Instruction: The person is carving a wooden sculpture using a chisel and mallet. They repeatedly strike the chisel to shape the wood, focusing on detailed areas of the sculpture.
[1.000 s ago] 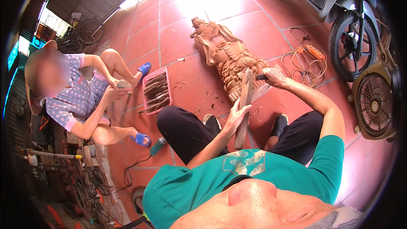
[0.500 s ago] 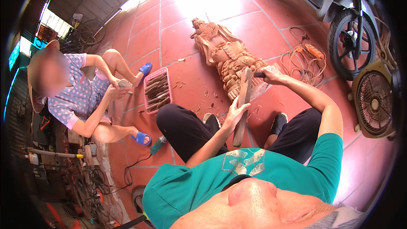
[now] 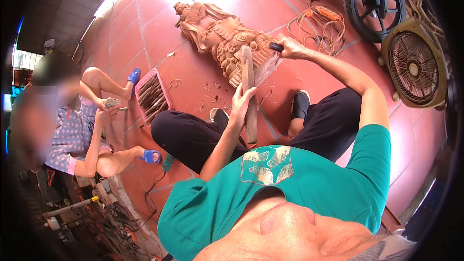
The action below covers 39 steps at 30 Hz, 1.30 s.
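Note:
A carved wooden statue (image 3: 227, 34) of a robed figure lies on the red tiles in front of me, its base toward me. My left hand (image 3: 240, 106) is wrapped round a long flat wooden bar (image 3: 248, 63), which stands across the near end of the statue. My right hand (image 3: 291, 48) is closed on a black-handled tool (image 3: 276, 47) at the right of the statue's base. The working end of that tool cannot be made out. Wood chips (image 3: 212, 87) lie scattered beside the statue.
A pink basket (image 3: 166, 94) of wooden-handled tools stands at left, near a seated person (image 3: 79, 130) holding a phone (image 3: 112, 102). A corded green power tool (image 3: 167, 162) lies near my knee. At right are an orange extension cord (image 3: 328, 14), a fan (image 3: 413, 70) and a motorbike wheel (image 3: 372, 5).
The whole view has shifted, so the statue, basket and fan sit higher and farther left. Both hands keep their holds on the wooden bar and the black-handled tool.

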Each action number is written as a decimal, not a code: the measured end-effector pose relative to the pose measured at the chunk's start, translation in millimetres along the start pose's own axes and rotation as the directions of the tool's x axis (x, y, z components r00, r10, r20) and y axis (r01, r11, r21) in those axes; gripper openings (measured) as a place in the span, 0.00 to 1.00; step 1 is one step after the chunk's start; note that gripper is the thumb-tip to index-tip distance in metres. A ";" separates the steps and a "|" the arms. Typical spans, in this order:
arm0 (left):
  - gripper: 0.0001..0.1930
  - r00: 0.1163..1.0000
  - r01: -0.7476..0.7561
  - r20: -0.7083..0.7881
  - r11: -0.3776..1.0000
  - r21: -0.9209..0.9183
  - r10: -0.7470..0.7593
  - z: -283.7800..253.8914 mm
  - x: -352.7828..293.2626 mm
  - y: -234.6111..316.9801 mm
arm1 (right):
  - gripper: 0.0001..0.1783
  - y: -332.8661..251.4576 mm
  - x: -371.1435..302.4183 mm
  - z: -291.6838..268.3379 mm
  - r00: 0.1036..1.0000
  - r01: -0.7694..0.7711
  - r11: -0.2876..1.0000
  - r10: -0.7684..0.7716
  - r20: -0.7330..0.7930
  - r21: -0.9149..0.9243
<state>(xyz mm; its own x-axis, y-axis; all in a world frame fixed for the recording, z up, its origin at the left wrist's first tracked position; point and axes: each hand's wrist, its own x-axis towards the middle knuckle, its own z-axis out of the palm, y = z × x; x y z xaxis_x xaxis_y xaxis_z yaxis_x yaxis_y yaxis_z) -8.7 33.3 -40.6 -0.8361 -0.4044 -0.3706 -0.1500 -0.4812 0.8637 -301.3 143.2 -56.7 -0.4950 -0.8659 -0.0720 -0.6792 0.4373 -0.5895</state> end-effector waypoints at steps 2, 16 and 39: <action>0.21 1.000 0.005 0.023 1.000 0.014 -0.006 2.5 0.3 3.7 | 0.11 7.4 2.6 -0.2 1.000 -0.017 0.997 0.016 0.015 0.080; 0.24 0.998 0.048 0.046 0.999 0.001 -0.048 -3.7 1.4 0.4 | 0.05 -6.5 40.5 21.7 0.979 0.204 0.928 -0.196 0.058 -0.312; 0.21 0.999 0.047 -0.011 0.998 0.049 -0.046 -1.1 0.5 0.2 | 0.09 -7.5 26.2 -32.3 0.997 -0.048 0.896 0.068 -0.031 0.441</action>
<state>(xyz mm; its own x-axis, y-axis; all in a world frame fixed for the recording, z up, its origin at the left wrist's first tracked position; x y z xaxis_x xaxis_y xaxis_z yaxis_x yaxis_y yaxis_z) -8.5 32.2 -41.0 -0.8222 -0.3905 -0.4141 -0.2148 -0.4608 0.8611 -326.7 125.1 -28.2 -0.5566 -0.8262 -0.0875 -0.3464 0.3265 -0.8794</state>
